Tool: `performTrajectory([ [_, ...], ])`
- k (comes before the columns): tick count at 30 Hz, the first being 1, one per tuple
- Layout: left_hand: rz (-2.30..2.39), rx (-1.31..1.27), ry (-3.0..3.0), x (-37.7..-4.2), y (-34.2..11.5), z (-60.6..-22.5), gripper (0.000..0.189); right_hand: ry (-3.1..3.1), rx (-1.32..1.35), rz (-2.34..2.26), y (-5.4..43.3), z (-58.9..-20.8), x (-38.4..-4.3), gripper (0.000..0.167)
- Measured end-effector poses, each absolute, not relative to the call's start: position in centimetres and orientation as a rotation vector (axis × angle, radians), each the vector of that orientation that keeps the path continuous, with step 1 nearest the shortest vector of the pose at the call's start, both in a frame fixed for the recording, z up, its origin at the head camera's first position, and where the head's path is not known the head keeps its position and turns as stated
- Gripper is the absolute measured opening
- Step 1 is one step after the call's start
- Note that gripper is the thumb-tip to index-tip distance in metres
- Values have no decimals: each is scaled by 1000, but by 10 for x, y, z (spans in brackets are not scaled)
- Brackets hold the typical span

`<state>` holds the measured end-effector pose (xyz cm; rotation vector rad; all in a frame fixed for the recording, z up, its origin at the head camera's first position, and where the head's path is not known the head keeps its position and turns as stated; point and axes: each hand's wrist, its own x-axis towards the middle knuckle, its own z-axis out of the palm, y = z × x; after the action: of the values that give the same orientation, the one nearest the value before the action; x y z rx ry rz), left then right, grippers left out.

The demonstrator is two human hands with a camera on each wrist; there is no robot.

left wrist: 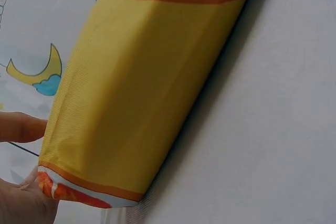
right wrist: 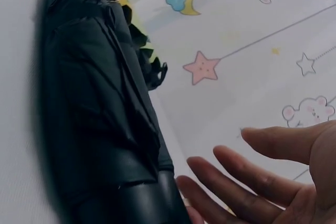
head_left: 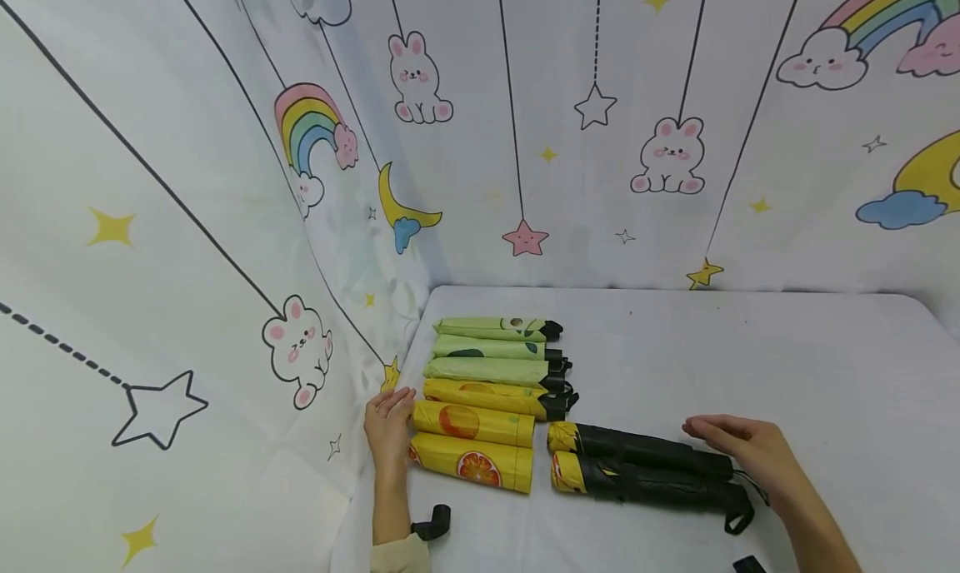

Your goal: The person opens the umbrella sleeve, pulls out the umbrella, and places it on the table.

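Two yellow umbrella sleeves lie side by side, the back one [head_left: 472, 424] printed with a mango-like fruit, the front one [head_left: 476, 465] with orange slices. At their left ends rests my left hand [head_left: 390, 423], fingers extended; in the left wrist view its fingers show beside the end of the front sleeve [left wrist: 142, 93]. Two black folded umbrellas with yellow ends, one behind [head_left: 645, 450] and one in front [head_left: 660, 481], lie right of the sleeves. My right hand [head_left: 750, 448] hovers by their strap ends, fingers loosely extended, nothing held; in the right wrist view it sits beside a black umbrella [right wrist: 100, 108].
Behind the sleeves, several sleeved umbrellas lie in a column: a yellow one [head_left: 480, 396] and green ones [head_left: 487, 371], black ends to the right. A white cloth [head_left: 675, 356] covers the table. Curtains with cartoon prints [head_left: 480, 140] hang at the back and left.
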<state>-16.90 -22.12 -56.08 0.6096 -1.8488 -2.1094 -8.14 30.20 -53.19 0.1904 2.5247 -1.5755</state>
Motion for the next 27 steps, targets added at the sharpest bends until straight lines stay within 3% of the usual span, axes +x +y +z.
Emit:
performTrajectory([
  [27, -2007, 554, -1964, -184, -215, -548, 54, 2392, -30, -1784, 241, -514, -129, 46],
])
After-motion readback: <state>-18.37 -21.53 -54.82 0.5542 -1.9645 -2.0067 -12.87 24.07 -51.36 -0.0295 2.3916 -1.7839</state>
